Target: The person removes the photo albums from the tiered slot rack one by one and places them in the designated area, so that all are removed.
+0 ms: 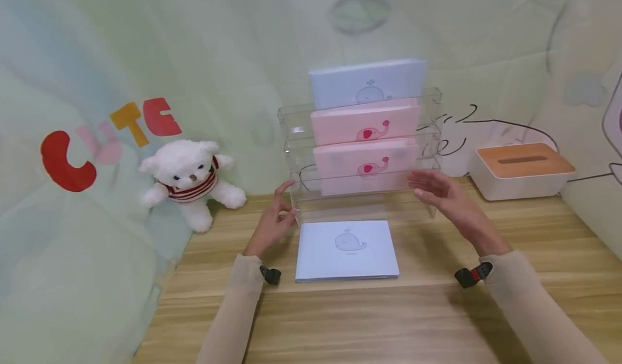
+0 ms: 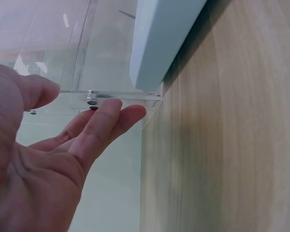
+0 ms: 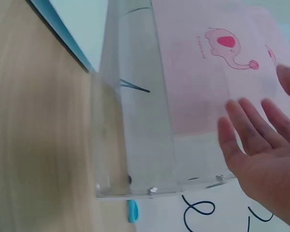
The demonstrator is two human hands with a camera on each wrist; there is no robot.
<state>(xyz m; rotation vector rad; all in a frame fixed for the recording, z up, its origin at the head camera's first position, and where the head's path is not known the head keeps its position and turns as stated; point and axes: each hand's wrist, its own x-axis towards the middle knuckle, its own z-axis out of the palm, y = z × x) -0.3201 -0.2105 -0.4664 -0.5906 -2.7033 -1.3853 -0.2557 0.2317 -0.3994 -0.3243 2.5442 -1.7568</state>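
Observation:
A clear tiered rack (image 1: 364, 183) holds a blue whale booklet (image 1: 366, 86) on top and two pink elephant booklets (image 1: 366, 126) below. Flat on the table in front lies another blue whale booklet (image 1: 347, 250). My left hand (image 1: 272, 221) is at the rack's left side; in the left wrist view its fingers (image 2: 104, 121) touch or nearly touch the side panel (image 2: 121, 95). Beside the right end, my right hand (image 1: 452, 204) is raised with fingers extended, holding nothing; the right wrist view shows them (image 3: 251, 128) in front of the rack near a pink booklet (image 3: 198, 72).
A white plush bear (image 1: 189, 180) in a striped top sits at the back left. At the back right stands a tissue box (image 1: 522, 175) with an orange-brown lid. Printed fabric with coloured letters (image 1: 68, 161) hangs behind the wooden table (image 1: 340, 326).

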